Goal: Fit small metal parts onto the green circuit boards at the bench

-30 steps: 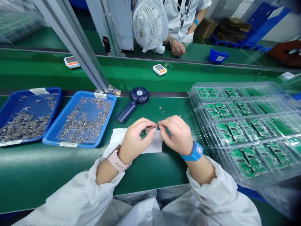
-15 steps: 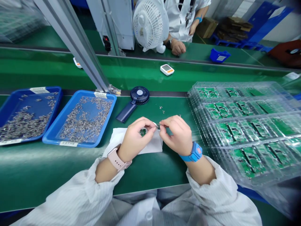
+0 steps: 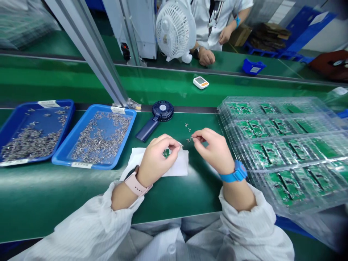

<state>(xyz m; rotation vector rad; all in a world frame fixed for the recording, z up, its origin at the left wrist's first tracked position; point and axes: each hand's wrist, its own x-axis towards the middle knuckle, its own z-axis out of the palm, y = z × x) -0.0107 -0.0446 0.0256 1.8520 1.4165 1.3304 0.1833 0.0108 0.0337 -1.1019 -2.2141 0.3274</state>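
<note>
Head view: two hands [image 3: 160, 159] [image 3: 212, 150], two blue trays [image 3: 24, 104] [image 3: 92, 106]

You've got a green conveyor belt [image 3: 163, 87] past your worktop [image 3: 174, 199], an aluminium upright [image 3: 92, 61], a white desk fan [image 3: 174, 29], cardboard boxes [image 3: 239, 36] beyond.

A small board [image 3: 166, 153] is lying on the tissue [image 3: 181, 166]. Left of the tissue, a tray [image 3: 65, 143] is sitting beside a farther tray [image 3: 27, 105], both holding metal parts [image 3: 100, 136]. Behind the tissue, a fan [image 3: 162, 111] is lying near loose parts [image 3: 187, 127], while stacked blister trays [image 3: 274, 125] are sitting to its right.
</note>
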